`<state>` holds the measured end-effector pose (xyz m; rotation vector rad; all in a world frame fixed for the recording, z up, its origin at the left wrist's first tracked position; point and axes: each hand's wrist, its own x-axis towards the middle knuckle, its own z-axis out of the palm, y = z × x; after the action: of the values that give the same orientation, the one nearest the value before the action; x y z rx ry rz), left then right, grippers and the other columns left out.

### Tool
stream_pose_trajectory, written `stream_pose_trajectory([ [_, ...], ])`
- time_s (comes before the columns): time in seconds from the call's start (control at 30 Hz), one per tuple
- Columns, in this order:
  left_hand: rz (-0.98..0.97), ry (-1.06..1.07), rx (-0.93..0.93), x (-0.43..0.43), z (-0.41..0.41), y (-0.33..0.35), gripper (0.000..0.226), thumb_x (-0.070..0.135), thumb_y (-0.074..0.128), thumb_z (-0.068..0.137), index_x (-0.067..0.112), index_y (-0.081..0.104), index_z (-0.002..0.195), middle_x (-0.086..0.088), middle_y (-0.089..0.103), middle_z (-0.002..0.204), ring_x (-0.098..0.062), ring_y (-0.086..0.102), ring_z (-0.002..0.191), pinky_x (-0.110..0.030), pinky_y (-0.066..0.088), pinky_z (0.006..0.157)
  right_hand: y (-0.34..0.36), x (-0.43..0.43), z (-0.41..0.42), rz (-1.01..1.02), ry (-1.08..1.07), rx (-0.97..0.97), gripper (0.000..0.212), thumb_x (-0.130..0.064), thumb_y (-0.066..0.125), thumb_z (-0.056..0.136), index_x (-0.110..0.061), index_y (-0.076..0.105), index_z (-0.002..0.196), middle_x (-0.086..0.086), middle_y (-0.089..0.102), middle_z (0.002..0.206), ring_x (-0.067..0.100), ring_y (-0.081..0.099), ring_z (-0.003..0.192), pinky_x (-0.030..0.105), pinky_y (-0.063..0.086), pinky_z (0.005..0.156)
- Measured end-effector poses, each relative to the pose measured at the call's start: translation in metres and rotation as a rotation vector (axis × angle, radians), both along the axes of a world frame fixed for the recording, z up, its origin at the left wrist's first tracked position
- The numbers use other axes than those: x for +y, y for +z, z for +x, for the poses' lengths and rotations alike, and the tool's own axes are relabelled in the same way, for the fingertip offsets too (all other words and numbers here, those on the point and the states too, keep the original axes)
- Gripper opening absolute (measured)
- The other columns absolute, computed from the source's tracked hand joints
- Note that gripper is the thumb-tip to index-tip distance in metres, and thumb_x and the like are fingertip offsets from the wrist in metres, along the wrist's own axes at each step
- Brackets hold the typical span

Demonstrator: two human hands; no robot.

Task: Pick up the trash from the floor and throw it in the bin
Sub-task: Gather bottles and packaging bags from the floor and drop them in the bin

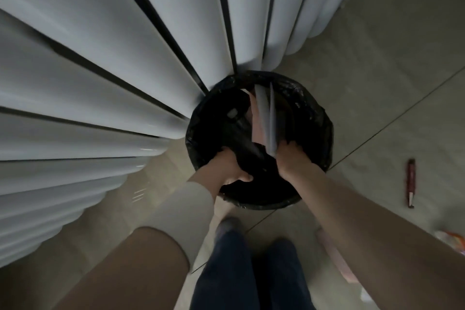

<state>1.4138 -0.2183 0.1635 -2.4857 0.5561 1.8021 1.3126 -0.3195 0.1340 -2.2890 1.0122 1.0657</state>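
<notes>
A round bin (322,118) lined with a black bag stands on the tiled floor against a white radiator. Both my hands reach into its mouth. My left hand (226,168) grips a dark object at the near rim, thumb curled over it. My right hand (292,158) holds flat grey and pink sheets (264,118) that stand on edge inside the bin. A red wrapper (411,182) lies on the floor right of the bin. An orange and white wrapper (453,241) lies at the right edge. A pink piece (337,259) lies under my right forearm.
The white radiator (100,83) fills the left and top, its ribs touching the bin's far-left side. My legs in dark trousers and a shoe (229,226) stand just before the bin. Beige floor tiles (390,70) spread to the right.
</notes>
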Motion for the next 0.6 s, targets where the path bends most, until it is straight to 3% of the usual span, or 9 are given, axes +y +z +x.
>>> stream_pose_trajectory([
  [0.1,-0.063,-0.135,-0.161,0.0,0.004,0.046,0.081,0.029,0.069,0.08,0.002,0.025,0.143,-0.018,0.044,0.14,-0.034,0.045,0.127,-0.036,0.041,0.102,0.045,-0.004,-0.013,-0.034,0.035,-0.047,0.077,-0.012,0.057,0.091,-0.008,0.007,0.149,0.018,0.033,0.144,0.033,0.035,0.133,0.038,0.042,0.102],
  [0.17,-0.126,-0.299,-0.354,0.003,0.001,0.083,0.075,0.035,0.066,0.082,0.007,0.029,0.141,-0.017,0.045,0.139,-0.035,0.043,0.127,-0.041,0.039,0.103,0.081,-0.003,-0.026,-0.093,0.107,-0.088,0.083,-0.018,0.062,0.089,-0.012,0.005,0.15,0.017,0.027,0.149,0.034,0.025,0.139,0.04,0.038,0.107],
  [0.23,-0.202,-0.484,-0.504,0.006,-0.004,0.118,0.072,0.038,0.062,0.083,0.011,0.029,0.142,-0.015,0.042,0.141,-0.034,0.039,0.13,-0.041,0.033,0.105,0.119,-0.001,-0.039,-0.13,0.126,-0.095,0.085,-0.024,0.063,0.088,-0.014,0.006,0.15,0.018,0.019,0.154,0.035,0.015,0.144,0.044,0.031,0.112],
  [0.37,-0.293,-0.682,-0.602,0.008,-0.019,0.163,0.078,0.04,0.06,0.084,0.011,0.021,0.146,-0.015,0.027,0.152,-0.033,0.022,0.142,-0.043,0.017,0.115,0.174,0.012,-0.069,-0.224,0.112,-0.076,0.077,-0.027,0.057,0.091,-0.015,0.007,0.149,0.017,0.007,0.157,0.035,0.004,0.146,0.053,0.026,0.113],
  [0.5,-0.369,-0.771,-0.644,0.01,-0.045,0.188,0.08,0.04,0.059,0.085,0.01,0.019,0.147,-0.016,0.022,0.155,-0.034,0.016,0.145,-0.045,0.011,0.117,0.198,0.032,-0.106,-0.271,-0.088,-0.085,0.067,-0.027,0.047,0.096,-0.018,0.008,0.15,0.014,0.003,0.159,0.034,-0.002,0.147,0.054,0.021,0.114],
  [0.6,-0.407,-0.831,-0.651,0.014,-0.072,0.201,0.079,0.044,0.057,0.085,0.01,0.019,0.146,-0.015,0.025,0.154,-0.032,0.02,0.144,-0.043,0.013,0.117,0.21,0.049,-0.14,-0.293,-0.249,-0.135,0.074,-0.027,0.055,0.092,-0.017,0.009,0.15,0.014,0.006,0.158,0.034,0.001,0.147,0.053,0.024,0.114],
])
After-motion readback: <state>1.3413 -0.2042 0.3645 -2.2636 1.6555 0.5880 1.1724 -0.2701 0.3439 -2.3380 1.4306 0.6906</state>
